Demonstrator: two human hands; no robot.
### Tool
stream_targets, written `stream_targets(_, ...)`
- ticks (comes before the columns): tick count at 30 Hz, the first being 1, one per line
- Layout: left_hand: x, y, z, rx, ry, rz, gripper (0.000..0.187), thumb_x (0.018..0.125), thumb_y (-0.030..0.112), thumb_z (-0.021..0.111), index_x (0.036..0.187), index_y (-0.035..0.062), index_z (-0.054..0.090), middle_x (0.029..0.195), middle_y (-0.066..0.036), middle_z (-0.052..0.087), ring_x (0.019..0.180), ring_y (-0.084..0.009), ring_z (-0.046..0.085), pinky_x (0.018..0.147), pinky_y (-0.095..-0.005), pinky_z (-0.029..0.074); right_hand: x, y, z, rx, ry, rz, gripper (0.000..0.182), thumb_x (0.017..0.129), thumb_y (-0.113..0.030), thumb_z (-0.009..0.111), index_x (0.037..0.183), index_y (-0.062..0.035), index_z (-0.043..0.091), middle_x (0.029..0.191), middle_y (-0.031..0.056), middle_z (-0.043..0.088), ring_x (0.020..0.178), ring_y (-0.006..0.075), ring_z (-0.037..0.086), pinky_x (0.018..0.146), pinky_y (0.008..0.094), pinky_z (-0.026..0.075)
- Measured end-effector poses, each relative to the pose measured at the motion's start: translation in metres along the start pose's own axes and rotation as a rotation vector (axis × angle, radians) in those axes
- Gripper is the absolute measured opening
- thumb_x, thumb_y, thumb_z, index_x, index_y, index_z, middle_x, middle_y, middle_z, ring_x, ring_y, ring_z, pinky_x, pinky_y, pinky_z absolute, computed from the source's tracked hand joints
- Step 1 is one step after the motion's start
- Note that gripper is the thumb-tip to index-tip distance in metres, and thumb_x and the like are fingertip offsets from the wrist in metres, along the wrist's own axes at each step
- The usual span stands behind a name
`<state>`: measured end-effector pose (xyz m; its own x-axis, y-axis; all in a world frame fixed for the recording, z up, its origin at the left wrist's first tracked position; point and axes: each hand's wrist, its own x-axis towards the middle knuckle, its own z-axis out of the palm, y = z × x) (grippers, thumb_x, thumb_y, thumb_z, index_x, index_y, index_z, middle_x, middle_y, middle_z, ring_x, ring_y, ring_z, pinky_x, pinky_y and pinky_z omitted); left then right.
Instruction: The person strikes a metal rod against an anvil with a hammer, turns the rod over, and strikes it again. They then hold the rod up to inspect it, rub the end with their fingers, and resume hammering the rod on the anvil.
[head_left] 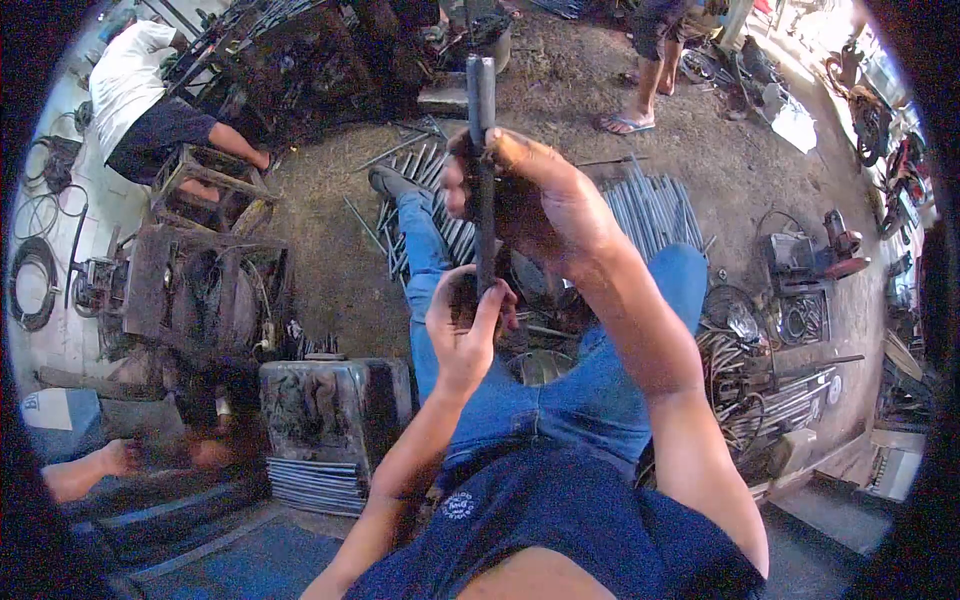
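Observation:
A short bundle of dark metal rods stands nearly upright in front of me; two round ends show at its top. My right hand is wrapped around its upper part, fingers closed. Lower down, my left hand pinches the bottom end between thumb and fingers. Between my legs, behind the hands, many loose metal rods lie on the floor: one pile by my right knee, another by my left foot. Whether the held pieces are joined cannot be made out.
A grinder-like machine stands at the right, above coiled wire and rods. To the left are a dark metal block, a wooden stool and a seated person. Another person's foot is ahead; a co-worker's arm reaches in lower left.

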<state>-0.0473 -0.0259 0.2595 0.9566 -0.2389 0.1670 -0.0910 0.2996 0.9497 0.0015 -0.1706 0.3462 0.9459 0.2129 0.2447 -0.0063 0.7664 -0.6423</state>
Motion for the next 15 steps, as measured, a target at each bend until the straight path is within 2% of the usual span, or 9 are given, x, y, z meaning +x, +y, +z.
stream_targets(3, -0.003, 0.008, 0.0, -0.006, -0.024, -0.016, 0.012, 0.09, 0.004, 0.055, 0.1, -0.001, 0.051, 0.078, -0.009, 0.062, 0.058, -0.0113, 0.058, 0.05, -0.0219, 0.043, -0.003, -0.001, 0.004, -0.026, 0.022, 0.0, 0.039, 0.09, -0.033, 0.057, 0.11, 0.0, 0.052, 0.095, 0.0111, 0.059, 0.085, 0.0223, 0.057, 0.082, 0.0335, 0.047)
stream_targets(12, -0.003, 0.012, 0.003, -0.106, -0.089, -0.005, 0.01, 0.092, 0.006, 0.052, 0.099, -0.0019, 0.051, 0.08, -0.011, 0.062, 0.058, -0.0121, 0.056, 0.051, -0.024, 0.044, -0.016, -0.021, 0.016, 0.035, -0.024, 0.058, 0.047, 0.093, -0.033, 0.048, 0.119, 0.0057, 0.048, 0.103, 0.0168, 0.06, 0.095, 0.0282, 0.06, 0.088, 0.0369, 0.047)
stream_targets(15, -0.004, 0.013, 0.006, -0.151, -0.14, -0.038, 0.012, 0.094, 0.008, 0.051, 0.1, -0.0018, 0.051, 0.08, -0.011, 0.062, 0.058, -0.0124, 0.056, 0.051, -0.0245, 0.045, -0.02, -0.028, 0.016, -0.077, -0.007, 0.011, 0.045, 0.092, -0.031, 0.05, 0.117, 0.0062, 0.05, 0.102, 0.0175, 0.061, 0.093, 0.0288, 0.061, 0.087, 0.0375, 0.048)
